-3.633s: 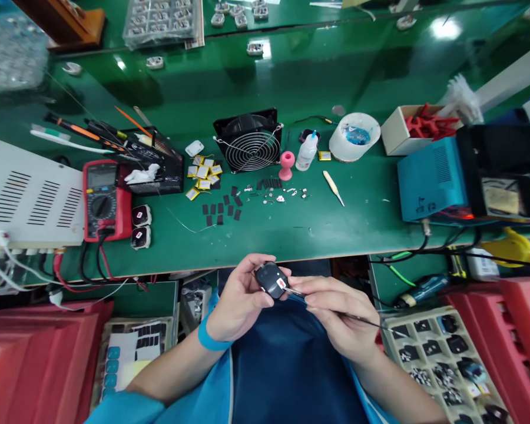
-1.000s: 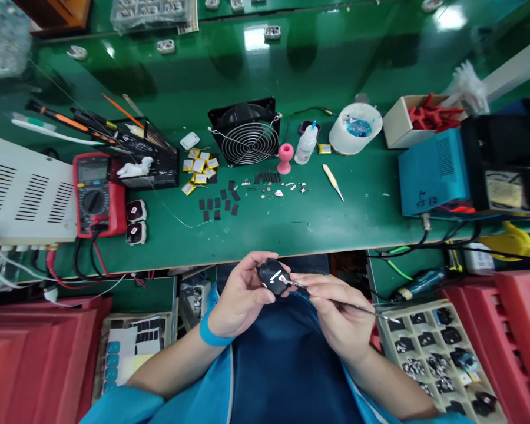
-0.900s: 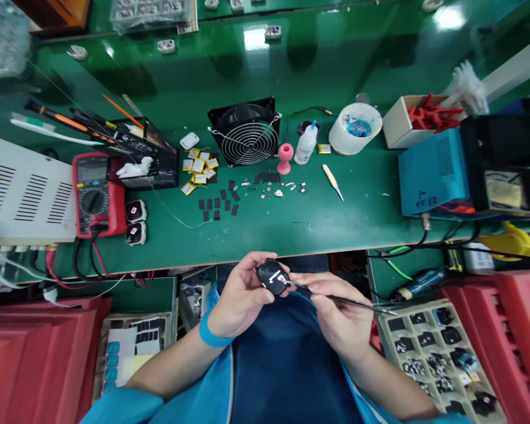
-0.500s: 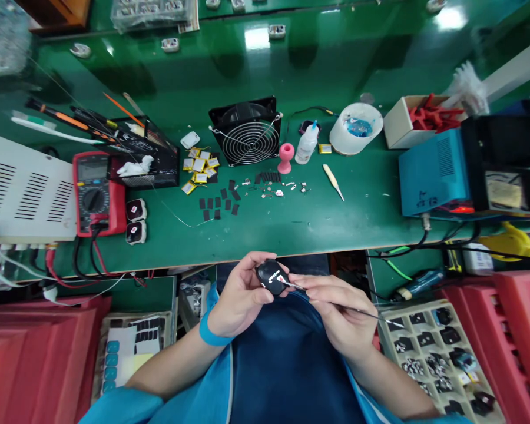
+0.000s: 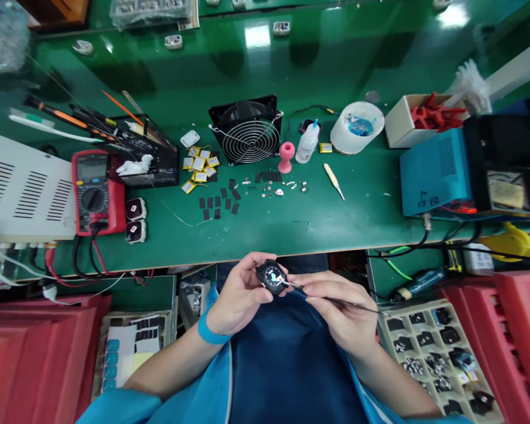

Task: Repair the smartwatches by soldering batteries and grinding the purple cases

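The left hand (image 5: 242, 291) grasps the device (image 5: 270, 275), seemingly steadying it; the right hand (image 5: 345, 297) pinches a tool (image 5: 297, 287) at its four o'clock.

Watch (image 5: 269, 275) in L hand (image 5: 238, 297), before bench (image 5: 362, 221); fan (image 5: 248, 138) R of multimeter (image 5: 95, 197).

From here, the left hand (image 5: 235, 297) hides part of the smartwatch (image 5: 271, 277), whose markings are too small to read.
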The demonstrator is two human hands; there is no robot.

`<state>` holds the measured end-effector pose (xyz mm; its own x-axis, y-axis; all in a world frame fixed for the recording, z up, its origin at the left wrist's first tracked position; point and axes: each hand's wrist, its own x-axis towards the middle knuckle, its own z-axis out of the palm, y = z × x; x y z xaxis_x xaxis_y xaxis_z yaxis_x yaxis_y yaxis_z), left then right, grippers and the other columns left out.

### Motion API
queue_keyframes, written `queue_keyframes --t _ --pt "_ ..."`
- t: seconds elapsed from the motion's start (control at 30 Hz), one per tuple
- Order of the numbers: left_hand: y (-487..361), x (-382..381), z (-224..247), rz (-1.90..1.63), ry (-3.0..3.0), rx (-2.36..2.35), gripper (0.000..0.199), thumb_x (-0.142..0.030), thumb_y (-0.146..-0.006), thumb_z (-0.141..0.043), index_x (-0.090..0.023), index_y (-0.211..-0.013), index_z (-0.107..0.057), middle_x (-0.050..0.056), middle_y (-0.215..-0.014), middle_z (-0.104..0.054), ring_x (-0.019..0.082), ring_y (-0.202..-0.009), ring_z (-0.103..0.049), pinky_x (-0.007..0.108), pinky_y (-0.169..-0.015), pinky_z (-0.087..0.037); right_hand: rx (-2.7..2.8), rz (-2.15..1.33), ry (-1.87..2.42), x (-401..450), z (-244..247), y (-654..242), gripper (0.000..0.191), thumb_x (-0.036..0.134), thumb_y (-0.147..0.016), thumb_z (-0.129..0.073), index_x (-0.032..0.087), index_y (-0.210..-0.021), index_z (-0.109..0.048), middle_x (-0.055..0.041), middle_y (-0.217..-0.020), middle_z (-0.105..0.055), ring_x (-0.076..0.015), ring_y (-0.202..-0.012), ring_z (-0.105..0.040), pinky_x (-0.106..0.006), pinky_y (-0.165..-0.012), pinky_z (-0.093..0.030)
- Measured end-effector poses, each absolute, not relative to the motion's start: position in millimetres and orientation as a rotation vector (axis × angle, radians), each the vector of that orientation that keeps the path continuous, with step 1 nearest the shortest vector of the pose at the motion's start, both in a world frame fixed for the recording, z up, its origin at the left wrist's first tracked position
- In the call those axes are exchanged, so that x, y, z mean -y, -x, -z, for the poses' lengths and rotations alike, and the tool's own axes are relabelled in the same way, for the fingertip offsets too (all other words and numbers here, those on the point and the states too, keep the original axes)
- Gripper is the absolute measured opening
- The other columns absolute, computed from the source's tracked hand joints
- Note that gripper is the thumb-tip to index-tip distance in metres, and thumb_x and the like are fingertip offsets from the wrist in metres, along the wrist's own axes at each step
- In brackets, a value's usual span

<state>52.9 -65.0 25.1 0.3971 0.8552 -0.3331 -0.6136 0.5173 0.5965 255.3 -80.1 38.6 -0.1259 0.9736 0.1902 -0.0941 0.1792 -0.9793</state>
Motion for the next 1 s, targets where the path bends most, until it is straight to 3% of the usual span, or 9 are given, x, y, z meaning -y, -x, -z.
queue_keyframes --t 0.2,0.4,0.53,0.63,0.73,0.83,0.9,0.97,1.0 --pt "-45 63 -21 -0.907 -0.462 -0.628 0.054 -0.026 -0.073 -0.097 -0.023 -0.12 -0.07 0.004 -0.103 -0.078 0.019 -0.086 -0.078 0.026 -0.081 -0.063 1.08 -1.378 0.92 75 -32 -249 0.02 0.014 -0.092 -0.074 0.03 -0.102 -0.083 -0.0026 -0.101 -0.085 -0.0193 -0.092 -0.082 -0.032 -0.084 -0.069" --pt "-36 60 -20 -0.855 -0.485 -0.671 0.054 -0.028 -0.076 -0.094 -0.025 -0.125 -0.072 0.005 -0.104 -0.077 0.018 -0.085 -0.077 0.026 -0.079 -0.062 0.647 -1.582 0.901 65 -22 -233 0.005 0.03 -0.089 -0.081 0.026 -0.091 -0.081 -0.0023 -0.093 -0.084 -0.0225 -0.084 -0.083 -0.036 -0.076 -0.072" --pt "-16 44 -24 -0.797 -0.873 -0.898 0.055 -0.034 -0.082 -0.089 -0.03 -0.133 -0.071 0.006 -0.109 -0.073 0.018 -0.091 -0.073 0.028 -0.079 -0.061 0.76 -1.356 1.041 36 -11 -236 0.008 0.033 -0.087 -0.082 0.025 -0.089 -0.08 -0.0014 -0.091 -0.083 -0.0194 -0.087 -0.081 -0.032 -0.076 -0.07" --pt "-1 24 -26 -0.691 -1.554 -1.185 0.044 -0.03 -0.089 -0.081 -0.032 -0.132 -0.073 0.007 -0.118 -0.07 0.022 -0.103 -0.068 0.034 -0.09 -0.059 1.024 -1.15 1.177 5 0 -242 0.017 0.039 -0.093 -0.074 0.025 -0.097 -0.081 -0.0044 -0.098 -0.082 -0.018 -0.09 -0.078 -0.031 -0.075 -0.067" --pt "5 5 -26 -0.532 -2.056 -1.266 0.04 -0.025 -0.093 -0.072 -0.03 -0.133 -0.071 0.008 -0.119 -0.072 0.027 -0.111 -0.064 0.044 -0.099 -0.055 1.176 -1.028 1.266 -23 8 -244 0.023 0.043 -0.095 -0.069 0.024 -0.102 -0.079 -0.0051 -0.101 -0.08 -0.0178 -0.088 -0.075 -0.032 -0.074 -0.063" --pt "0 -15 -27 -0.474 -2.228 -1.213 0.043 -0.032 -0.093 -0.074 -0.025 -0.135 -0.067 0.011 -0.13 -0.07 0.03 -0.117 -0.061 0.049 -0.103 -0.052 1.3 -0.938 1.292 -43 12 -242 0.021 0.04 -0.096 -0.066 0.024 -0.1 -0.079 -0.0045 -0.1 -0.08 -0.0187 -0.09 -0.073 -0.035 -0.084 -0.059" --pt "-9 -30 -28 -0.535 -2.271 -1.21 0.032 -0.032 -0.095 -0.07 -0.022 -0.125 -0.069 0.011 -0.133 -0.069 0.031 -0.12 -0.059 0.05 -0.106 -0.049 1.381 -0.896 1.281 -51 13 -240 0.018 0.036 -0.095 -0.065 0.025 -0.098 -0.079 -0.0044 -0.099 -0.081 -0.0201 -0.093 -0.072 -0.036 -0.089 -0.058" --pt "-19 -47 -27 -0.595 -2.315 -1.216 0.017 -0.02 -0.096 -0.061 -0.021 -0.111 -0.069 0.011 -0.131 -0.071 0.031 -0.119 -0.056 0.05 -0.105 -0.047 1.443 -0.866 1.275 -55 13 -238 0.017 0.035 -0.095 -0.065 0.025 -0.096 -0.079 -0.0047 -0.098 -0.081 -0.021 -0.092 -0.072 -0.037 -0.088 -0.057" --pt "-25 -54 -25 -0.598 -2.343 -1.214 0.019 -0.012 -0.093 -0.057 -0.02 -0.106 -0.068 0.011 -0.13 -0.072 0.031 -0.118 -0.055 0.05 -0.104 -0.047 1.461 -0.852 1.28 -56 13 -237 0.017 0.035 -0.094 -0.065 0.025 -0.095 -0.079 -0.0049 -0.096 -0.081 -0.0213 -0.09 -0.071 -0.037 -0.086 -0.057"
